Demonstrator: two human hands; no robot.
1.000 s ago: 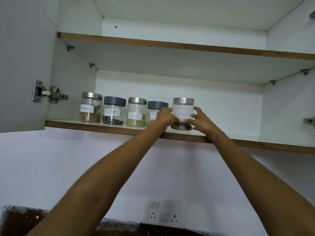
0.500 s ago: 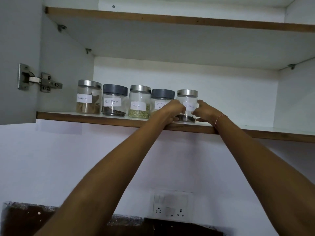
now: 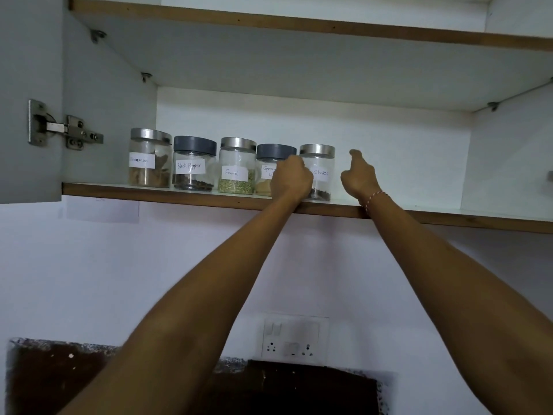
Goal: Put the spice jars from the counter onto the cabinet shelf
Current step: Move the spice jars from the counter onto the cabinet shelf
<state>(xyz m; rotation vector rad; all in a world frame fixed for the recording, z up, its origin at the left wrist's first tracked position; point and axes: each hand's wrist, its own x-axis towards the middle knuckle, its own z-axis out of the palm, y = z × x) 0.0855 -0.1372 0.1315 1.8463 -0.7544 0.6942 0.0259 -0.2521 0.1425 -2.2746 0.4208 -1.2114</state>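
Five labelled glass spice jars stand in a row on the lower cabinet shelf (image 3: pixel 179 195): cinnamon (image 3: pixel 149 158), black pepper (image 3: pixel 194 164), fennel (image 3: pixel 236 166), a grey-lidded jar (image 3: pixel 270 158) with its label partly hidden, and cloves (image 3: pixel 320 172) at the right end. My left hand (image 3: pixel 291 181) is curled against the left side of the cloves jar and covers part of its label. My right hand (image 3: pixel 359 175) hovers a little to the right of that jar, clear of it, with the thumb raised and the fingers loose.
The cabinet door (image 3: pixel 27 70) stands open at the left, with a metal hinge (image 3: pixel 59 127). An upper shelf (image 3: pixel 269 23) runs overhead. The lower shelf is bare to the right of the jars. A wall socket (image 3: pixel 294 338) sits below, above a dark surface (image 3: pixel 59 378).
The cloves jar has been pushed back into line with the other jars. My right hand has let go of it and moved off to the right. My left hand stays against it.
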